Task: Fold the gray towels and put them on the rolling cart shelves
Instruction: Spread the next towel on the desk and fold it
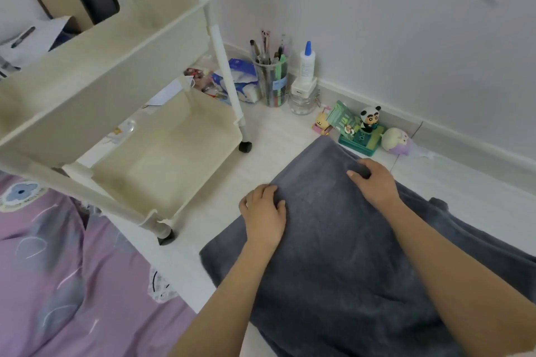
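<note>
Gray towel point(342, 246) front and centre, spread across the pale floor point(272, 136), and it looks doubled over, with a second layer or a second towel poking out along its right side. Its far edge runs up toward the wall, its near part drops out of the bottom of the view.

Left hand point(264, 211) is palm down on the towel's left edge, fingers spread and curled lightly over the fabric; no closed grip there, it presses rather than pinches. Right hand point(374, 180) sits further up near the far corner, thumb out to the left, fingers bent down into a small fold of cloth. That looks like a loose grip on the bunched fabric, though how tightly it closes I cannot tell. Both forearms reach in from the bottom.

Just left of the towel stands the cream rolling cart point(116, 87) on black castors, lower shelf point(174, 153) bare, upper shelf point(95, 46) seen from above at an angle.

Along the wall beyond: a clear pen cup point(271, 78) full of pens, a blue-tipped glue bottle point(307, 62), a glass jar point(303, 98), a blue tissue pack point(240, 78), then a small panda figure point(369, 119) on a green box. Purple patterned bedding point(66, 275) fills the lower left.
</note>
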`<state>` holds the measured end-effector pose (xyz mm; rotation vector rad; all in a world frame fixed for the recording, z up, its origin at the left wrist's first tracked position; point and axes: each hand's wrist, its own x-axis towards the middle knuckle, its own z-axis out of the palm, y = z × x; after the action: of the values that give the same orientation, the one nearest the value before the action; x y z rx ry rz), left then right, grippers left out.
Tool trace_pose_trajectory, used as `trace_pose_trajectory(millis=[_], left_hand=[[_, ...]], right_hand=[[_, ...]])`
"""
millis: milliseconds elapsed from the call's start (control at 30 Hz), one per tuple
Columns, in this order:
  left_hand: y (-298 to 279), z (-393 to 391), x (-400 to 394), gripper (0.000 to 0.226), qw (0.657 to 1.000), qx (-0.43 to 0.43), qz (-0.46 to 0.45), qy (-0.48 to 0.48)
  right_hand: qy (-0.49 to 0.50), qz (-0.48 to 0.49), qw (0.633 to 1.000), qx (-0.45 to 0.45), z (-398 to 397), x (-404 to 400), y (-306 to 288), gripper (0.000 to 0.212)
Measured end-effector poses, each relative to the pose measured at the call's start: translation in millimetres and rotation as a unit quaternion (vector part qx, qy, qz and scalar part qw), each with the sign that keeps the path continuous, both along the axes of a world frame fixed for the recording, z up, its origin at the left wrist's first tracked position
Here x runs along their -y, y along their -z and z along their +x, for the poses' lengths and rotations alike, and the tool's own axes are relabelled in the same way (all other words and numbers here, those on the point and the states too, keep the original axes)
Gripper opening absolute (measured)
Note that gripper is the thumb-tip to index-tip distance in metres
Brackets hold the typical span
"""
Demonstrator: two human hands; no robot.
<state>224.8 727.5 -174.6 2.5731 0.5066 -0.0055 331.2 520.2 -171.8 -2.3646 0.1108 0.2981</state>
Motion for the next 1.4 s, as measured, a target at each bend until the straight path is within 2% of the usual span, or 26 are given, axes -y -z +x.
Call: trace_pose_trajectory(millis=[133, 233, 300, 400, 500, 600, 733, 800, 867, 967, 1067, 1167, 1267, 1400], left_hand=[[0.9, 53.5, 18.5, 0.042, 0.997, 0.002, -0.058, 0.047], [6.0, 93.7, 30.4, 0.045, 0.995, -0.015, -0.064, 0.076], [8.7, 114.9, 35.8, 0.036, 0.995, -0.011, -0.044, 0.090], [8.6, 132.2, 39.5, 0.021, 0.995, 0.040, -0.050, 0.082], [10.3, 143.3, 38.2, 0.020, 0.998, 0.049, 0.004, 0.049], [20.4, 148.9, 42.2, 0.025, 0.994, 0.042, 0.073, 0.076], [27.9, 145.2, 46.5, 0.028, 0.992, 0.045, 0.086, 0.076], [27.2, 143.3, 47.6, 0.027, 0.995, 0.053, 0.061, 0.055], [27.6, 134.6, 48.3, 0.029, 0.991, 0.103, 0.062, 0.056], [32.0, 106.3, 54.3, 0.031, 0.966, 0.173, 0.074, 0.175], [32.8, 90.3, 54.9, 0.054, 0.955, 0.074, 0.111, 0.264], [33.3, 97.1, 51.9, 0.052, 0.946, -0.022, 0.157, 0.282], [29.9, 98.9, 54.2, 0.053, 0.942, -0.059, 0.170, 0.283], [25.7, 97.5, 57.3, 0.054, 0.941, -0.099, 0.187, 0.265]], right_hand=[[0.019, 0.015, 1.000, -0.006, 2.3, 0.7, 1.5, 0.023], [0.036, 0.000, 0.999, -0.003, 9.8, 2.3, 4.9, 0.022], [0.050, -0.008, 0.999, 0.002, 14.7, 2.5, 8.0, 0.023], [0.075, -0.028, 0.997, 0.007, 22.3, 0.8, 9.3, 0.026], [0.083, -0.064, 0.994, 0.005, 29.8, -0.4, 9.5, 0.031], [0.079, -0.073, 0.994, 0.012, 30.7, 1.5, 12.3, 0.028], [0.009, -0.092, 0.996, 0.005, 22.1, 4.0, 8.1, 0.027], [-0.040, -0.173, 0.983, 0.050, 9.0, 11.8, 4.8, 0.032], [-0.038, -0.226, 0.965, 0.125, -10.4, 26.7, 2.2, 0.036], [0.029, -0.252, 0.945, 0.205, -45.9, 66.6, 5.3, 0.039], [0.081, -0.265, 0.948, 0.155, -79.6, 110.9, 13.8, 0.049], [0.098, -0.286, 0.947, 0.103, -109.7, 149.1, 19.7, 0.038], [0.084, -0.296, 0.949, 0.064, -125.6, 177.0, 6.5, 0.029], [0.046, -0.299, 0.950, -0.083, -131.1, 209.4, -23.8, 0.042]])
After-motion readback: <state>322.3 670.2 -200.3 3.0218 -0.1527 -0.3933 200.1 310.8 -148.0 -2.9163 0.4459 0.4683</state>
